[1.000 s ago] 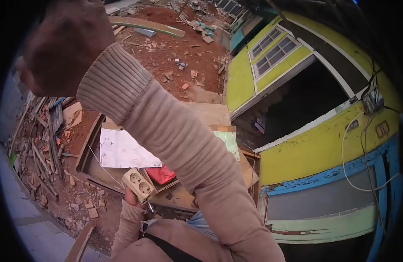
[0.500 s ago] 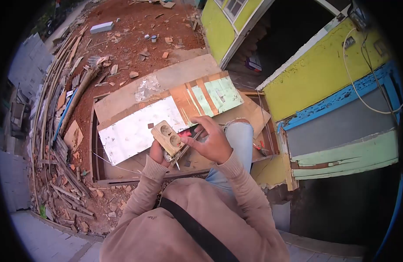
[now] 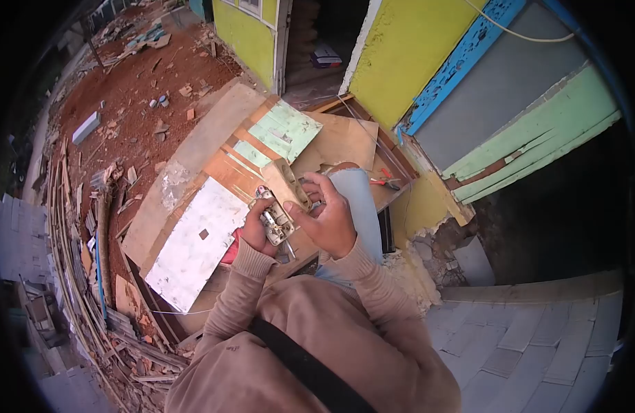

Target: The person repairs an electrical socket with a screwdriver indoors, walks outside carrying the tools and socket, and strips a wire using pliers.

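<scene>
My left hand [image 3: 256, 230] is closed around the base of a power socket [image 3: 279, 226], whose metal contacts and inside show. Lifted off beside it is the cream socket cover [image 3: 284, 183], tilted on edge. My right hand [image 3: 328, 219] grips that cover between thumb and fingers. A thin pale shaft [image 3: 290, 249] sticks out just below the base; I cannot make out what it belongs to. Something red [image 3: 231, 249] lies partly hidden behind my left hand.
Below my hands are a white panel [image 3: 197, 237] and a pale green panel [image 3: 284, 131] on boards. Red-handled pliers [image 3: 385, 183] lie right of my knee [image 3: 355, 199]. Long poles and scrap wood [image 3: 63, 241] pile up at left. A yellow wall [image 3: 414, 51] stands ahead right.
The socket, whole before with its cover on, is now in two parts: my right hand has taken the cover and the base stays in my left. The view has turned to the right.
</scene>
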A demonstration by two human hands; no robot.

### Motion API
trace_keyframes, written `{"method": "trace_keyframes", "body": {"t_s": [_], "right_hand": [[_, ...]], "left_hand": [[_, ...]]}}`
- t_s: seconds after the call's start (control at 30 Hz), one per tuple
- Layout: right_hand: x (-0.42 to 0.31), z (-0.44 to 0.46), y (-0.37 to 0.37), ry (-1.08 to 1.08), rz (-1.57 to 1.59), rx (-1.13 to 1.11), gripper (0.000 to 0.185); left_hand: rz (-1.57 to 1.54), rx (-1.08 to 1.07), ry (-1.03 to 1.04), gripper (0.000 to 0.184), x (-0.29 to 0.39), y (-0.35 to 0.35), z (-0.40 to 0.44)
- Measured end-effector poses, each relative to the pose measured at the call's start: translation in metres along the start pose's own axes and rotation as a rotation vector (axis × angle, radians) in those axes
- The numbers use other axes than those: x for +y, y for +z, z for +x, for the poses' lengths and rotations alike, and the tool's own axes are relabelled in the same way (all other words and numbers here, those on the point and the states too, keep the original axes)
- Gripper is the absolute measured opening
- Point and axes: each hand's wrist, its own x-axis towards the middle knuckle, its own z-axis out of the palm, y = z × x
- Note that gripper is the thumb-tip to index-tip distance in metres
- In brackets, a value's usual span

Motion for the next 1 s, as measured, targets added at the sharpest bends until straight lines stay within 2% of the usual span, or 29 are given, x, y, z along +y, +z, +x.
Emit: {"method": "trace_keyframes", "body": {"t_s": [0.1, 0.2, 0.23, 0.3, 0.33, 0.4, 0.63, 0.7, 0.77, 0.83, 0.87, 0.9, 0.93, 0.97, 1.0], "right_hand": [[0.000, 0.037, -0.039, -0.052, 0.070, 0.188, 0.064], [0.037, 0.097, -0.080, -0.063, 0.002, 0.261, 0.063], [0.063, 0.123, -0.092, -0.060, 0.008, 0.251, 0.063], [0.126, 0.172, -0.106, 0.004, -0.314, 0.072, 0.064], [0.148, 0.192, -0.102, 0.013, -0.308, 0.062, 0.064], [0.189, 0.230, -0.086, 0.000, -0.636, -0.059, 0.065], [0.312, 0.306, -0.002, -0.010, -0.660, -0.158, 0.064], [0.329, 0.313, 0.011, -0.086, -0.680, -0.162, 0.068], [0.347, 0.309, 0.016, -0.065, -0.670, -0.160, 0.071], [0.349, 0.302, 0.022, -0.136, -0.673, 0.009, 0.073], [0.349, 0.293, 0.025, -0.250, -0.695, 0.148, 0.069], [0.349, 0.281, 0.027, -0.227, -0.701, 0.148, 0.069], [0.350, 0.268, 0.026, 0.041, -0.308, 0.072, 0.062], [0.349, 0.254, 0.020, 0.301, 0.091, 0.005, 0.057], [0.347, 0.240, 0.010, 0.316, 0.082, 0.014, 0.057]], "left_hand": [[0.080, 0.085, -0.004, 0.022, 0.009, 0.015, 0.008], [0.073, 0.134, 0.029, 0.023, 0.011, 0.004, 0.027], [0.076, 0.145, 0.033, 0.024, 0.012, 0.002, 0.035], [0.061, 0.206, 0.032, 0.024, 0.013, 0.004, 0.046], [0.055, 0.191, 0.018, 0.024, 0.013, 0.002, 0.052], [0.066, 0.129, -0.022, 0.024, 0.016, -0.009, 0.066], [0.158, 0.280, 0.015, 0.024, 0.002, -0.033, 0.115], [0.171, 0.255, 0.011, 0.027, -0.003, -0.040, 0.128], [0.169, 0.246, -0.039, 0.027, -0.010, -0.043, 0.140], [0.169, 0.227, -0.081, 0.028, -0.017, -0.043, 0.159], [0.166, 0.220, -0.073, 0.027, -0.022, -0.044, 0.166], [0.160, 0.211, -0.069, 0.026, -0.027, -0.045, 0.174], [0.096, 0.067, -0.132, 0.025, -0.032, -0.054, 0.186], [0.088, 0.069, -0.153, 0.025, -0.040, -0.062, 0.197], [0.136, 0.057, -0.151, 0.025, -0.047, -0.063, 0.208]]}}
